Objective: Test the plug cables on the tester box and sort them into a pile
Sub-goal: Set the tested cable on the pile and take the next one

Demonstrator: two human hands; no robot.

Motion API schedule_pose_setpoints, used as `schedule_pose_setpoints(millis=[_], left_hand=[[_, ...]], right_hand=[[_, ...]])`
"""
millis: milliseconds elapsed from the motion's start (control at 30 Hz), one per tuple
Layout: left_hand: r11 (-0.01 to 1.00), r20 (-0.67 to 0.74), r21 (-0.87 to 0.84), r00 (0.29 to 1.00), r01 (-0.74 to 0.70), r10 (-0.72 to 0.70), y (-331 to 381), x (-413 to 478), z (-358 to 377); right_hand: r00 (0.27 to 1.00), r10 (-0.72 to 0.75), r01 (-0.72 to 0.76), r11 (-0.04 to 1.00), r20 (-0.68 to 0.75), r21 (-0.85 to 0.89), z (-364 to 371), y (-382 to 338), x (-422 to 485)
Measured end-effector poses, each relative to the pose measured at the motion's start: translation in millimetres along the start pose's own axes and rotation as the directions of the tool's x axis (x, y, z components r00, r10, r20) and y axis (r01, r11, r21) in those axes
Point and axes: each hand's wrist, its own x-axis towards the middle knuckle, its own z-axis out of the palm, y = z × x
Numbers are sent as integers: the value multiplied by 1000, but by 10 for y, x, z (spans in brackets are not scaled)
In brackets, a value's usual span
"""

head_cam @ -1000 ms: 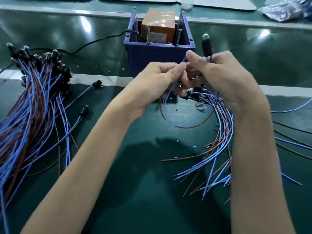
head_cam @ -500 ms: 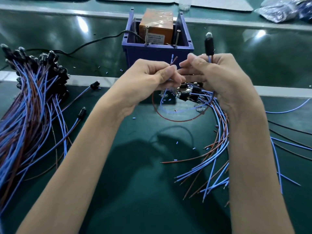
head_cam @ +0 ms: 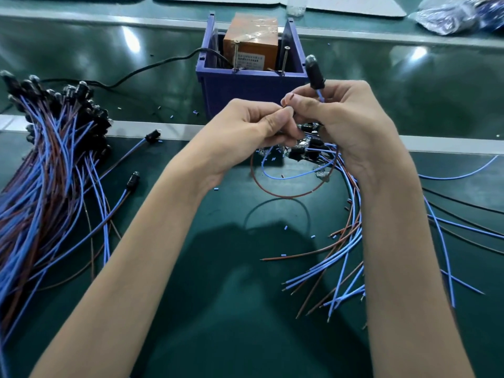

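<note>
Holding one plug cable [head_cam: 314, 73] just in front of the tester box [head_cam: 245, 88]: my right hand [head_cam: 351, 124] grips it below the upright black plug, my left hand [head_cam: 245, 135] pinches its brown wire end. One pile of cables [head_cam: 49, 165] lies at left; loose cables [head_cam: 346, 255] fan out beneath my right wrist.

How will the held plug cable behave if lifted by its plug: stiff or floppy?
Probably floppy: the brown wire and blue wire hang in loose loops. Likely light: the right hand holds the plug upright by its lead alone. The round plug might roll if dropped.
</note>
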Motion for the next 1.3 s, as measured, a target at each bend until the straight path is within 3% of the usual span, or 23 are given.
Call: schedule_pose_setpoints(millis=[900, 1300], left_hand=[[989, -133, 146, 991, 16, 3, 111, -27, -14], [993, -145, 112, 989, 33, -16, 163, -57, -52]], right_hand=[[991, 21, -28, 998, -135, -49, 241, 60, 106], [948, 20, -19, 1000, -318, 4, 381, 79, 117]])
